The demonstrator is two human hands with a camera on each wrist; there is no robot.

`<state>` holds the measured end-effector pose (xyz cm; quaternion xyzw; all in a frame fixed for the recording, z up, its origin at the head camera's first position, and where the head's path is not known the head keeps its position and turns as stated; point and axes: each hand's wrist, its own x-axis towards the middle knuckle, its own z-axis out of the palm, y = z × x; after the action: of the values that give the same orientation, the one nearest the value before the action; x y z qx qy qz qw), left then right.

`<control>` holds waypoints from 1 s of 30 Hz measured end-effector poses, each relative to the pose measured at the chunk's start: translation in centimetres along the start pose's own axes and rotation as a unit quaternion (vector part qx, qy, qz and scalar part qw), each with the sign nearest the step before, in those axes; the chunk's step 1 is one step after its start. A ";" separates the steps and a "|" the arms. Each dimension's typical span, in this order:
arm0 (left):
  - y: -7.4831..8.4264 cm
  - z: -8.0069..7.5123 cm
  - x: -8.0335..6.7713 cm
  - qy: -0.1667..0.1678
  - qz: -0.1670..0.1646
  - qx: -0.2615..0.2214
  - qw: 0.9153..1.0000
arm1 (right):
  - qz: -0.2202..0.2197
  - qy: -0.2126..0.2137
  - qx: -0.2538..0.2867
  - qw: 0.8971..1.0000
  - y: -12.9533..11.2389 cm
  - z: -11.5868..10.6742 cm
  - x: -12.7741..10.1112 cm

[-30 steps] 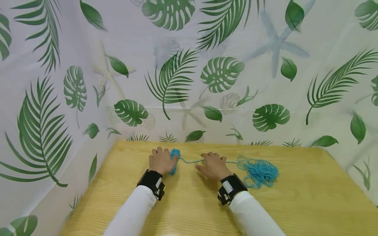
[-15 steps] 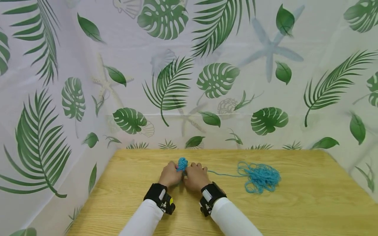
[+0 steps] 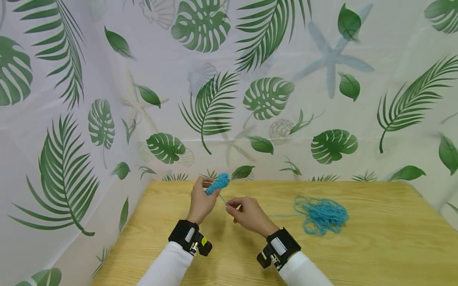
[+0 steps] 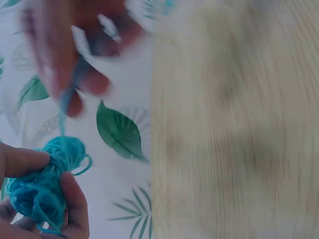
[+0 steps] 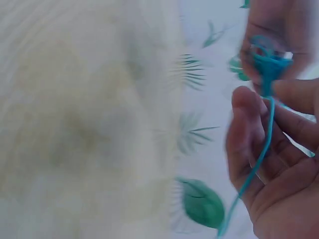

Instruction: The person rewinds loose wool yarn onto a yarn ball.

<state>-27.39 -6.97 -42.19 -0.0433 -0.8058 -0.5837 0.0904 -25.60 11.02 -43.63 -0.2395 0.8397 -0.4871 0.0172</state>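
Note:
A small wound bundle of blue yarn (image 3: 218,183) is gripped between the thumb and fingers of my left hand (image 3: 202,200), raised above the table. In the left wrist view the yarn bundle (image 4: 47,181) shows its coils, with a loose loop at one side. My right hand (image 3: 250,214) pinches the yarn strand (image 3: 223,200) a short way right of the bundle. The strand (image 5: 259,162) runs down across the right palm in the right wrist view. In the left wrist view the right hand (image 4: 82,45) is blurred.
A loose tangled pile of blue yarn (image 3: 325,215) lies on the wooden table (image 3: 386,246) at the right, its strand leading toward my right hand. A leaf-printed cloth (image 3: 272,155) hangs behind and beside the table.
Both hands came together around the bundle, then my left hand lifted it off the table. My right hand drew back to the right with the strand. The loose pile stays put.

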 end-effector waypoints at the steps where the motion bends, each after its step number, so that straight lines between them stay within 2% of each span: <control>1: -0.1 -0.1 -0.1 0.003 0.022 0.040 0.999 | -0.001 0.001 -0.014 1.000 -0.5 -0.5 -0.2; 3: -0.2 -0.3 -0.3 -0.014 0.056 0.105 0.993 | -0.011 0.005 -0.023 1.000 -1.4 -1.7 -0.4; 5: 0.0 -0.8 -0.4 -0.074 0.068 0.116 0.988 | -0.025 0.010 -0.007 1.000 -2.1 -3.1 -0.2; 6: 0.1 -1.1 -0.4 -0.116 0.068 0.106 0.985 | -0.030 0.012 0.012 0.999 -2.3 -3.9 0.0; 8: 0.5 -1.6 -0.6 -0.210 0.057 0.060 0.974 | -0.038 0.018 0.055 0.998 -2.5 -5.2 0.4; 10: 0.9 -1.9 -0.9 -0.301 0.033 -0.011 0.953 | -0.036 0.022 0.104 0.994 -2.3 -6.1 0.6; 12: 1.5 -2.2 -1.4 -0.362 0.012 -0.087 0.928 | -0.022 0.030 0.151 0.988 -1.8 -6.6 0.7; 14: 2.2 -2.3 -1.8 -0.380 -0.001 -0.171 0.909 | -0.006 0.043 0.184 0.982 -1.0 -6.5 0.5; 15: 2.6 -2.2 -2.0 -0.370 -0.006 -0.218 0.903 | 0.005 0.051 0.192 0.980 -0.7 -6.3 0.3; 17: 3.3 -1.9 -2.1 -0.315 -0.011 -0.306 0.898 | 0.021 0.064 0.192 0.979 -0.1 -5.7 -0.2; 19: 3.9 -1.5 -1.9 -0.233 -0.003 -0.364 0.902 | 0.030 0.068 0.171 0.982 0.2 -5.0 -1.0; 20: 4.0 -1.2 -1.8 -0.186 0.005 -0.371 0.910 | 0.029 0.066 0.154 0.985 0.2 -4.6 -1.4; 21: 4.1 -0.9 -1.6 -0.139 0.014 -0.355 0.924 | 0.027 0.061 0.129 0.989 0.0 -4.3 -1.9; 22: 4.0 -0.7 -1.3 -0.098 0.026 -0.316 0.943 | 0.019 0.054 0.104 0.993 -0.1 -4.0 -2.3; 24: 3.6 -0.3 -1.1 -0.039 0.053 -0.193 0.979 | -0.001 0.038 0.056 0.998 -0.7 -3.7 -3.1; 25: 3.2 -0.2 -1.0 -0.024 0.063 -0.121 0.990 | -0.011 0.032 0.032 0.999 -1.0 -3.8 -3.4; 26: 2.8 -0.1 -1.0 -0.017 0.073 -0.050 0.996 | -0.019 0.028 0.014 0.999 -1.3 -3.9 -3.6; 27: 2.6 -0.1 -1.1 -0.020 0.081 0.015 0.996 | -0.026 0.026 0.001 0.999 -1.6 -4.2 -3.8; 28: 2.4 -0.1 -1.2 -0.036 0.090 0.066 0.993 | -0.027 0.025 -0.002 0.999 -1.9 -4.5 -3.8; 30: 2.1 -0.2 -1.5 -0.100 0.100 0.120 0.983 | -0.022 0.029 0.021 0.999 -2.2 -5.5 -3.8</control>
<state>-25.56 -6.45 -40.42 -0.1703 -0.8666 -0.4634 0.0719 -22.81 16.13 -39.71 -0.2432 0.8238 -0.5120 -0.0127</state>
